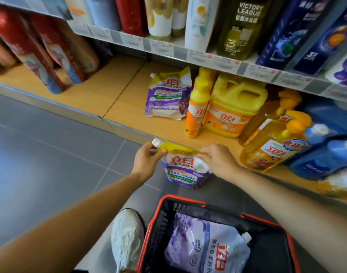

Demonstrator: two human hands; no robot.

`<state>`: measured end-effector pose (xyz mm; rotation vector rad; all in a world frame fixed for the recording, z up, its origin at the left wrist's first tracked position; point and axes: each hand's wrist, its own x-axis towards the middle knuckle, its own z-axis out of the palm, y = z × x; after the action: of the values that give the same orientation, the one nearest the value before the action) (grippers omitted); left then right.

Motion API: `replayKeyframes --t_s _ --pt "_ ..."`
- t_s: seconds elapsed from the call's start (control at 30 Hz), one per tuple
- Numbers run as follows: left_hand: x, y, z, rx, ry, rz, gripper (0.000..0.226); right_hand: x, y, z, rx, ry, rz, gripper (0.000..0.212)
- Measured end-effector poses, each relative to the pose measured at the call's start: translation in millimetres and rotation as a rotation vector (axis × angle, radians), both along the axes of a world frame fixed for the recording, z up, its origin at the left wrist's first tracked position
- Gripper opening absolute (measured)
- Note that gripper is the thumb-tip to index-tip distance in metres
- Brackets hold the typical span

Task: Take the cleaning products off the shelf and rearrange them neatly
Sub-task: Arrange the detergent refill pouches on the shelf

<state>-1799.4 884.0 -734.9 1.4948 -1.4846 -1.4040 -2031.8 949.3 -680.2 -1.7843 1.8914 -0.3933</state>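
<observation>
**Subject item:** purple-and-yellow refill pouch (183, 171), upright, held in front of the btm shelf (127, 95) edge, over the grey floor (50, 146). Cannot tell if its base touches the floor.

**Hands:**
- L hand (148, 161): fingers curled, pinching the pouch's top-left corner just below the white spout cap.
- R hand (218, 159): fingers pinching the top-right end of the yellow header strip.
- Both forearms extended fwd.

**Btm shelf (wood-look):**
- A second matching pouch (168, 95) stands toward the back, slightly slumped, apart from the held one.
- Just right of it is a slim orange-yellow bottle (197, 109), close against a yellow handled jug (233, 109).
- Further right: a clear yellow pump bottle (271, 148), then blue bottles (324, 158) at the frame edge.
- Left section of the same shelf: red packs (40, 52), leaning.

**Upper shelf (129, 39):** row of tall bottles, incl. an olive-green bottle (241, 26) marked "VICTORY LEAGUE". Price tags (161, 46) run along the rail, text blurred.

**Floor, near person:**
- Black basket (180, 200) w/ orange rim, holding one pale-lavender pouch (204, 251) lying flat, spout to the right.
- White shoe (127, 239) just left of the basket.
</observation>
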Motion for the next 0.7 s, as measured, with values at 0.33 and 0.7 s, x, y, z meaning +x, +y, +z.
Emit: replayKeyframes --t_s 0.33,0.7 --pt "41.7 -70.4 140.5 -0.441 0.09 0.137 0.02 43.5 -72.0 157.1 -0.322 -0.019 0.066 0.027" --pt "45.9 -141.8 131.3 -0.391 0.02 0.114 0.027 67.6 -127.1 151.5 -0.247 0.271 -0.02 0.024"
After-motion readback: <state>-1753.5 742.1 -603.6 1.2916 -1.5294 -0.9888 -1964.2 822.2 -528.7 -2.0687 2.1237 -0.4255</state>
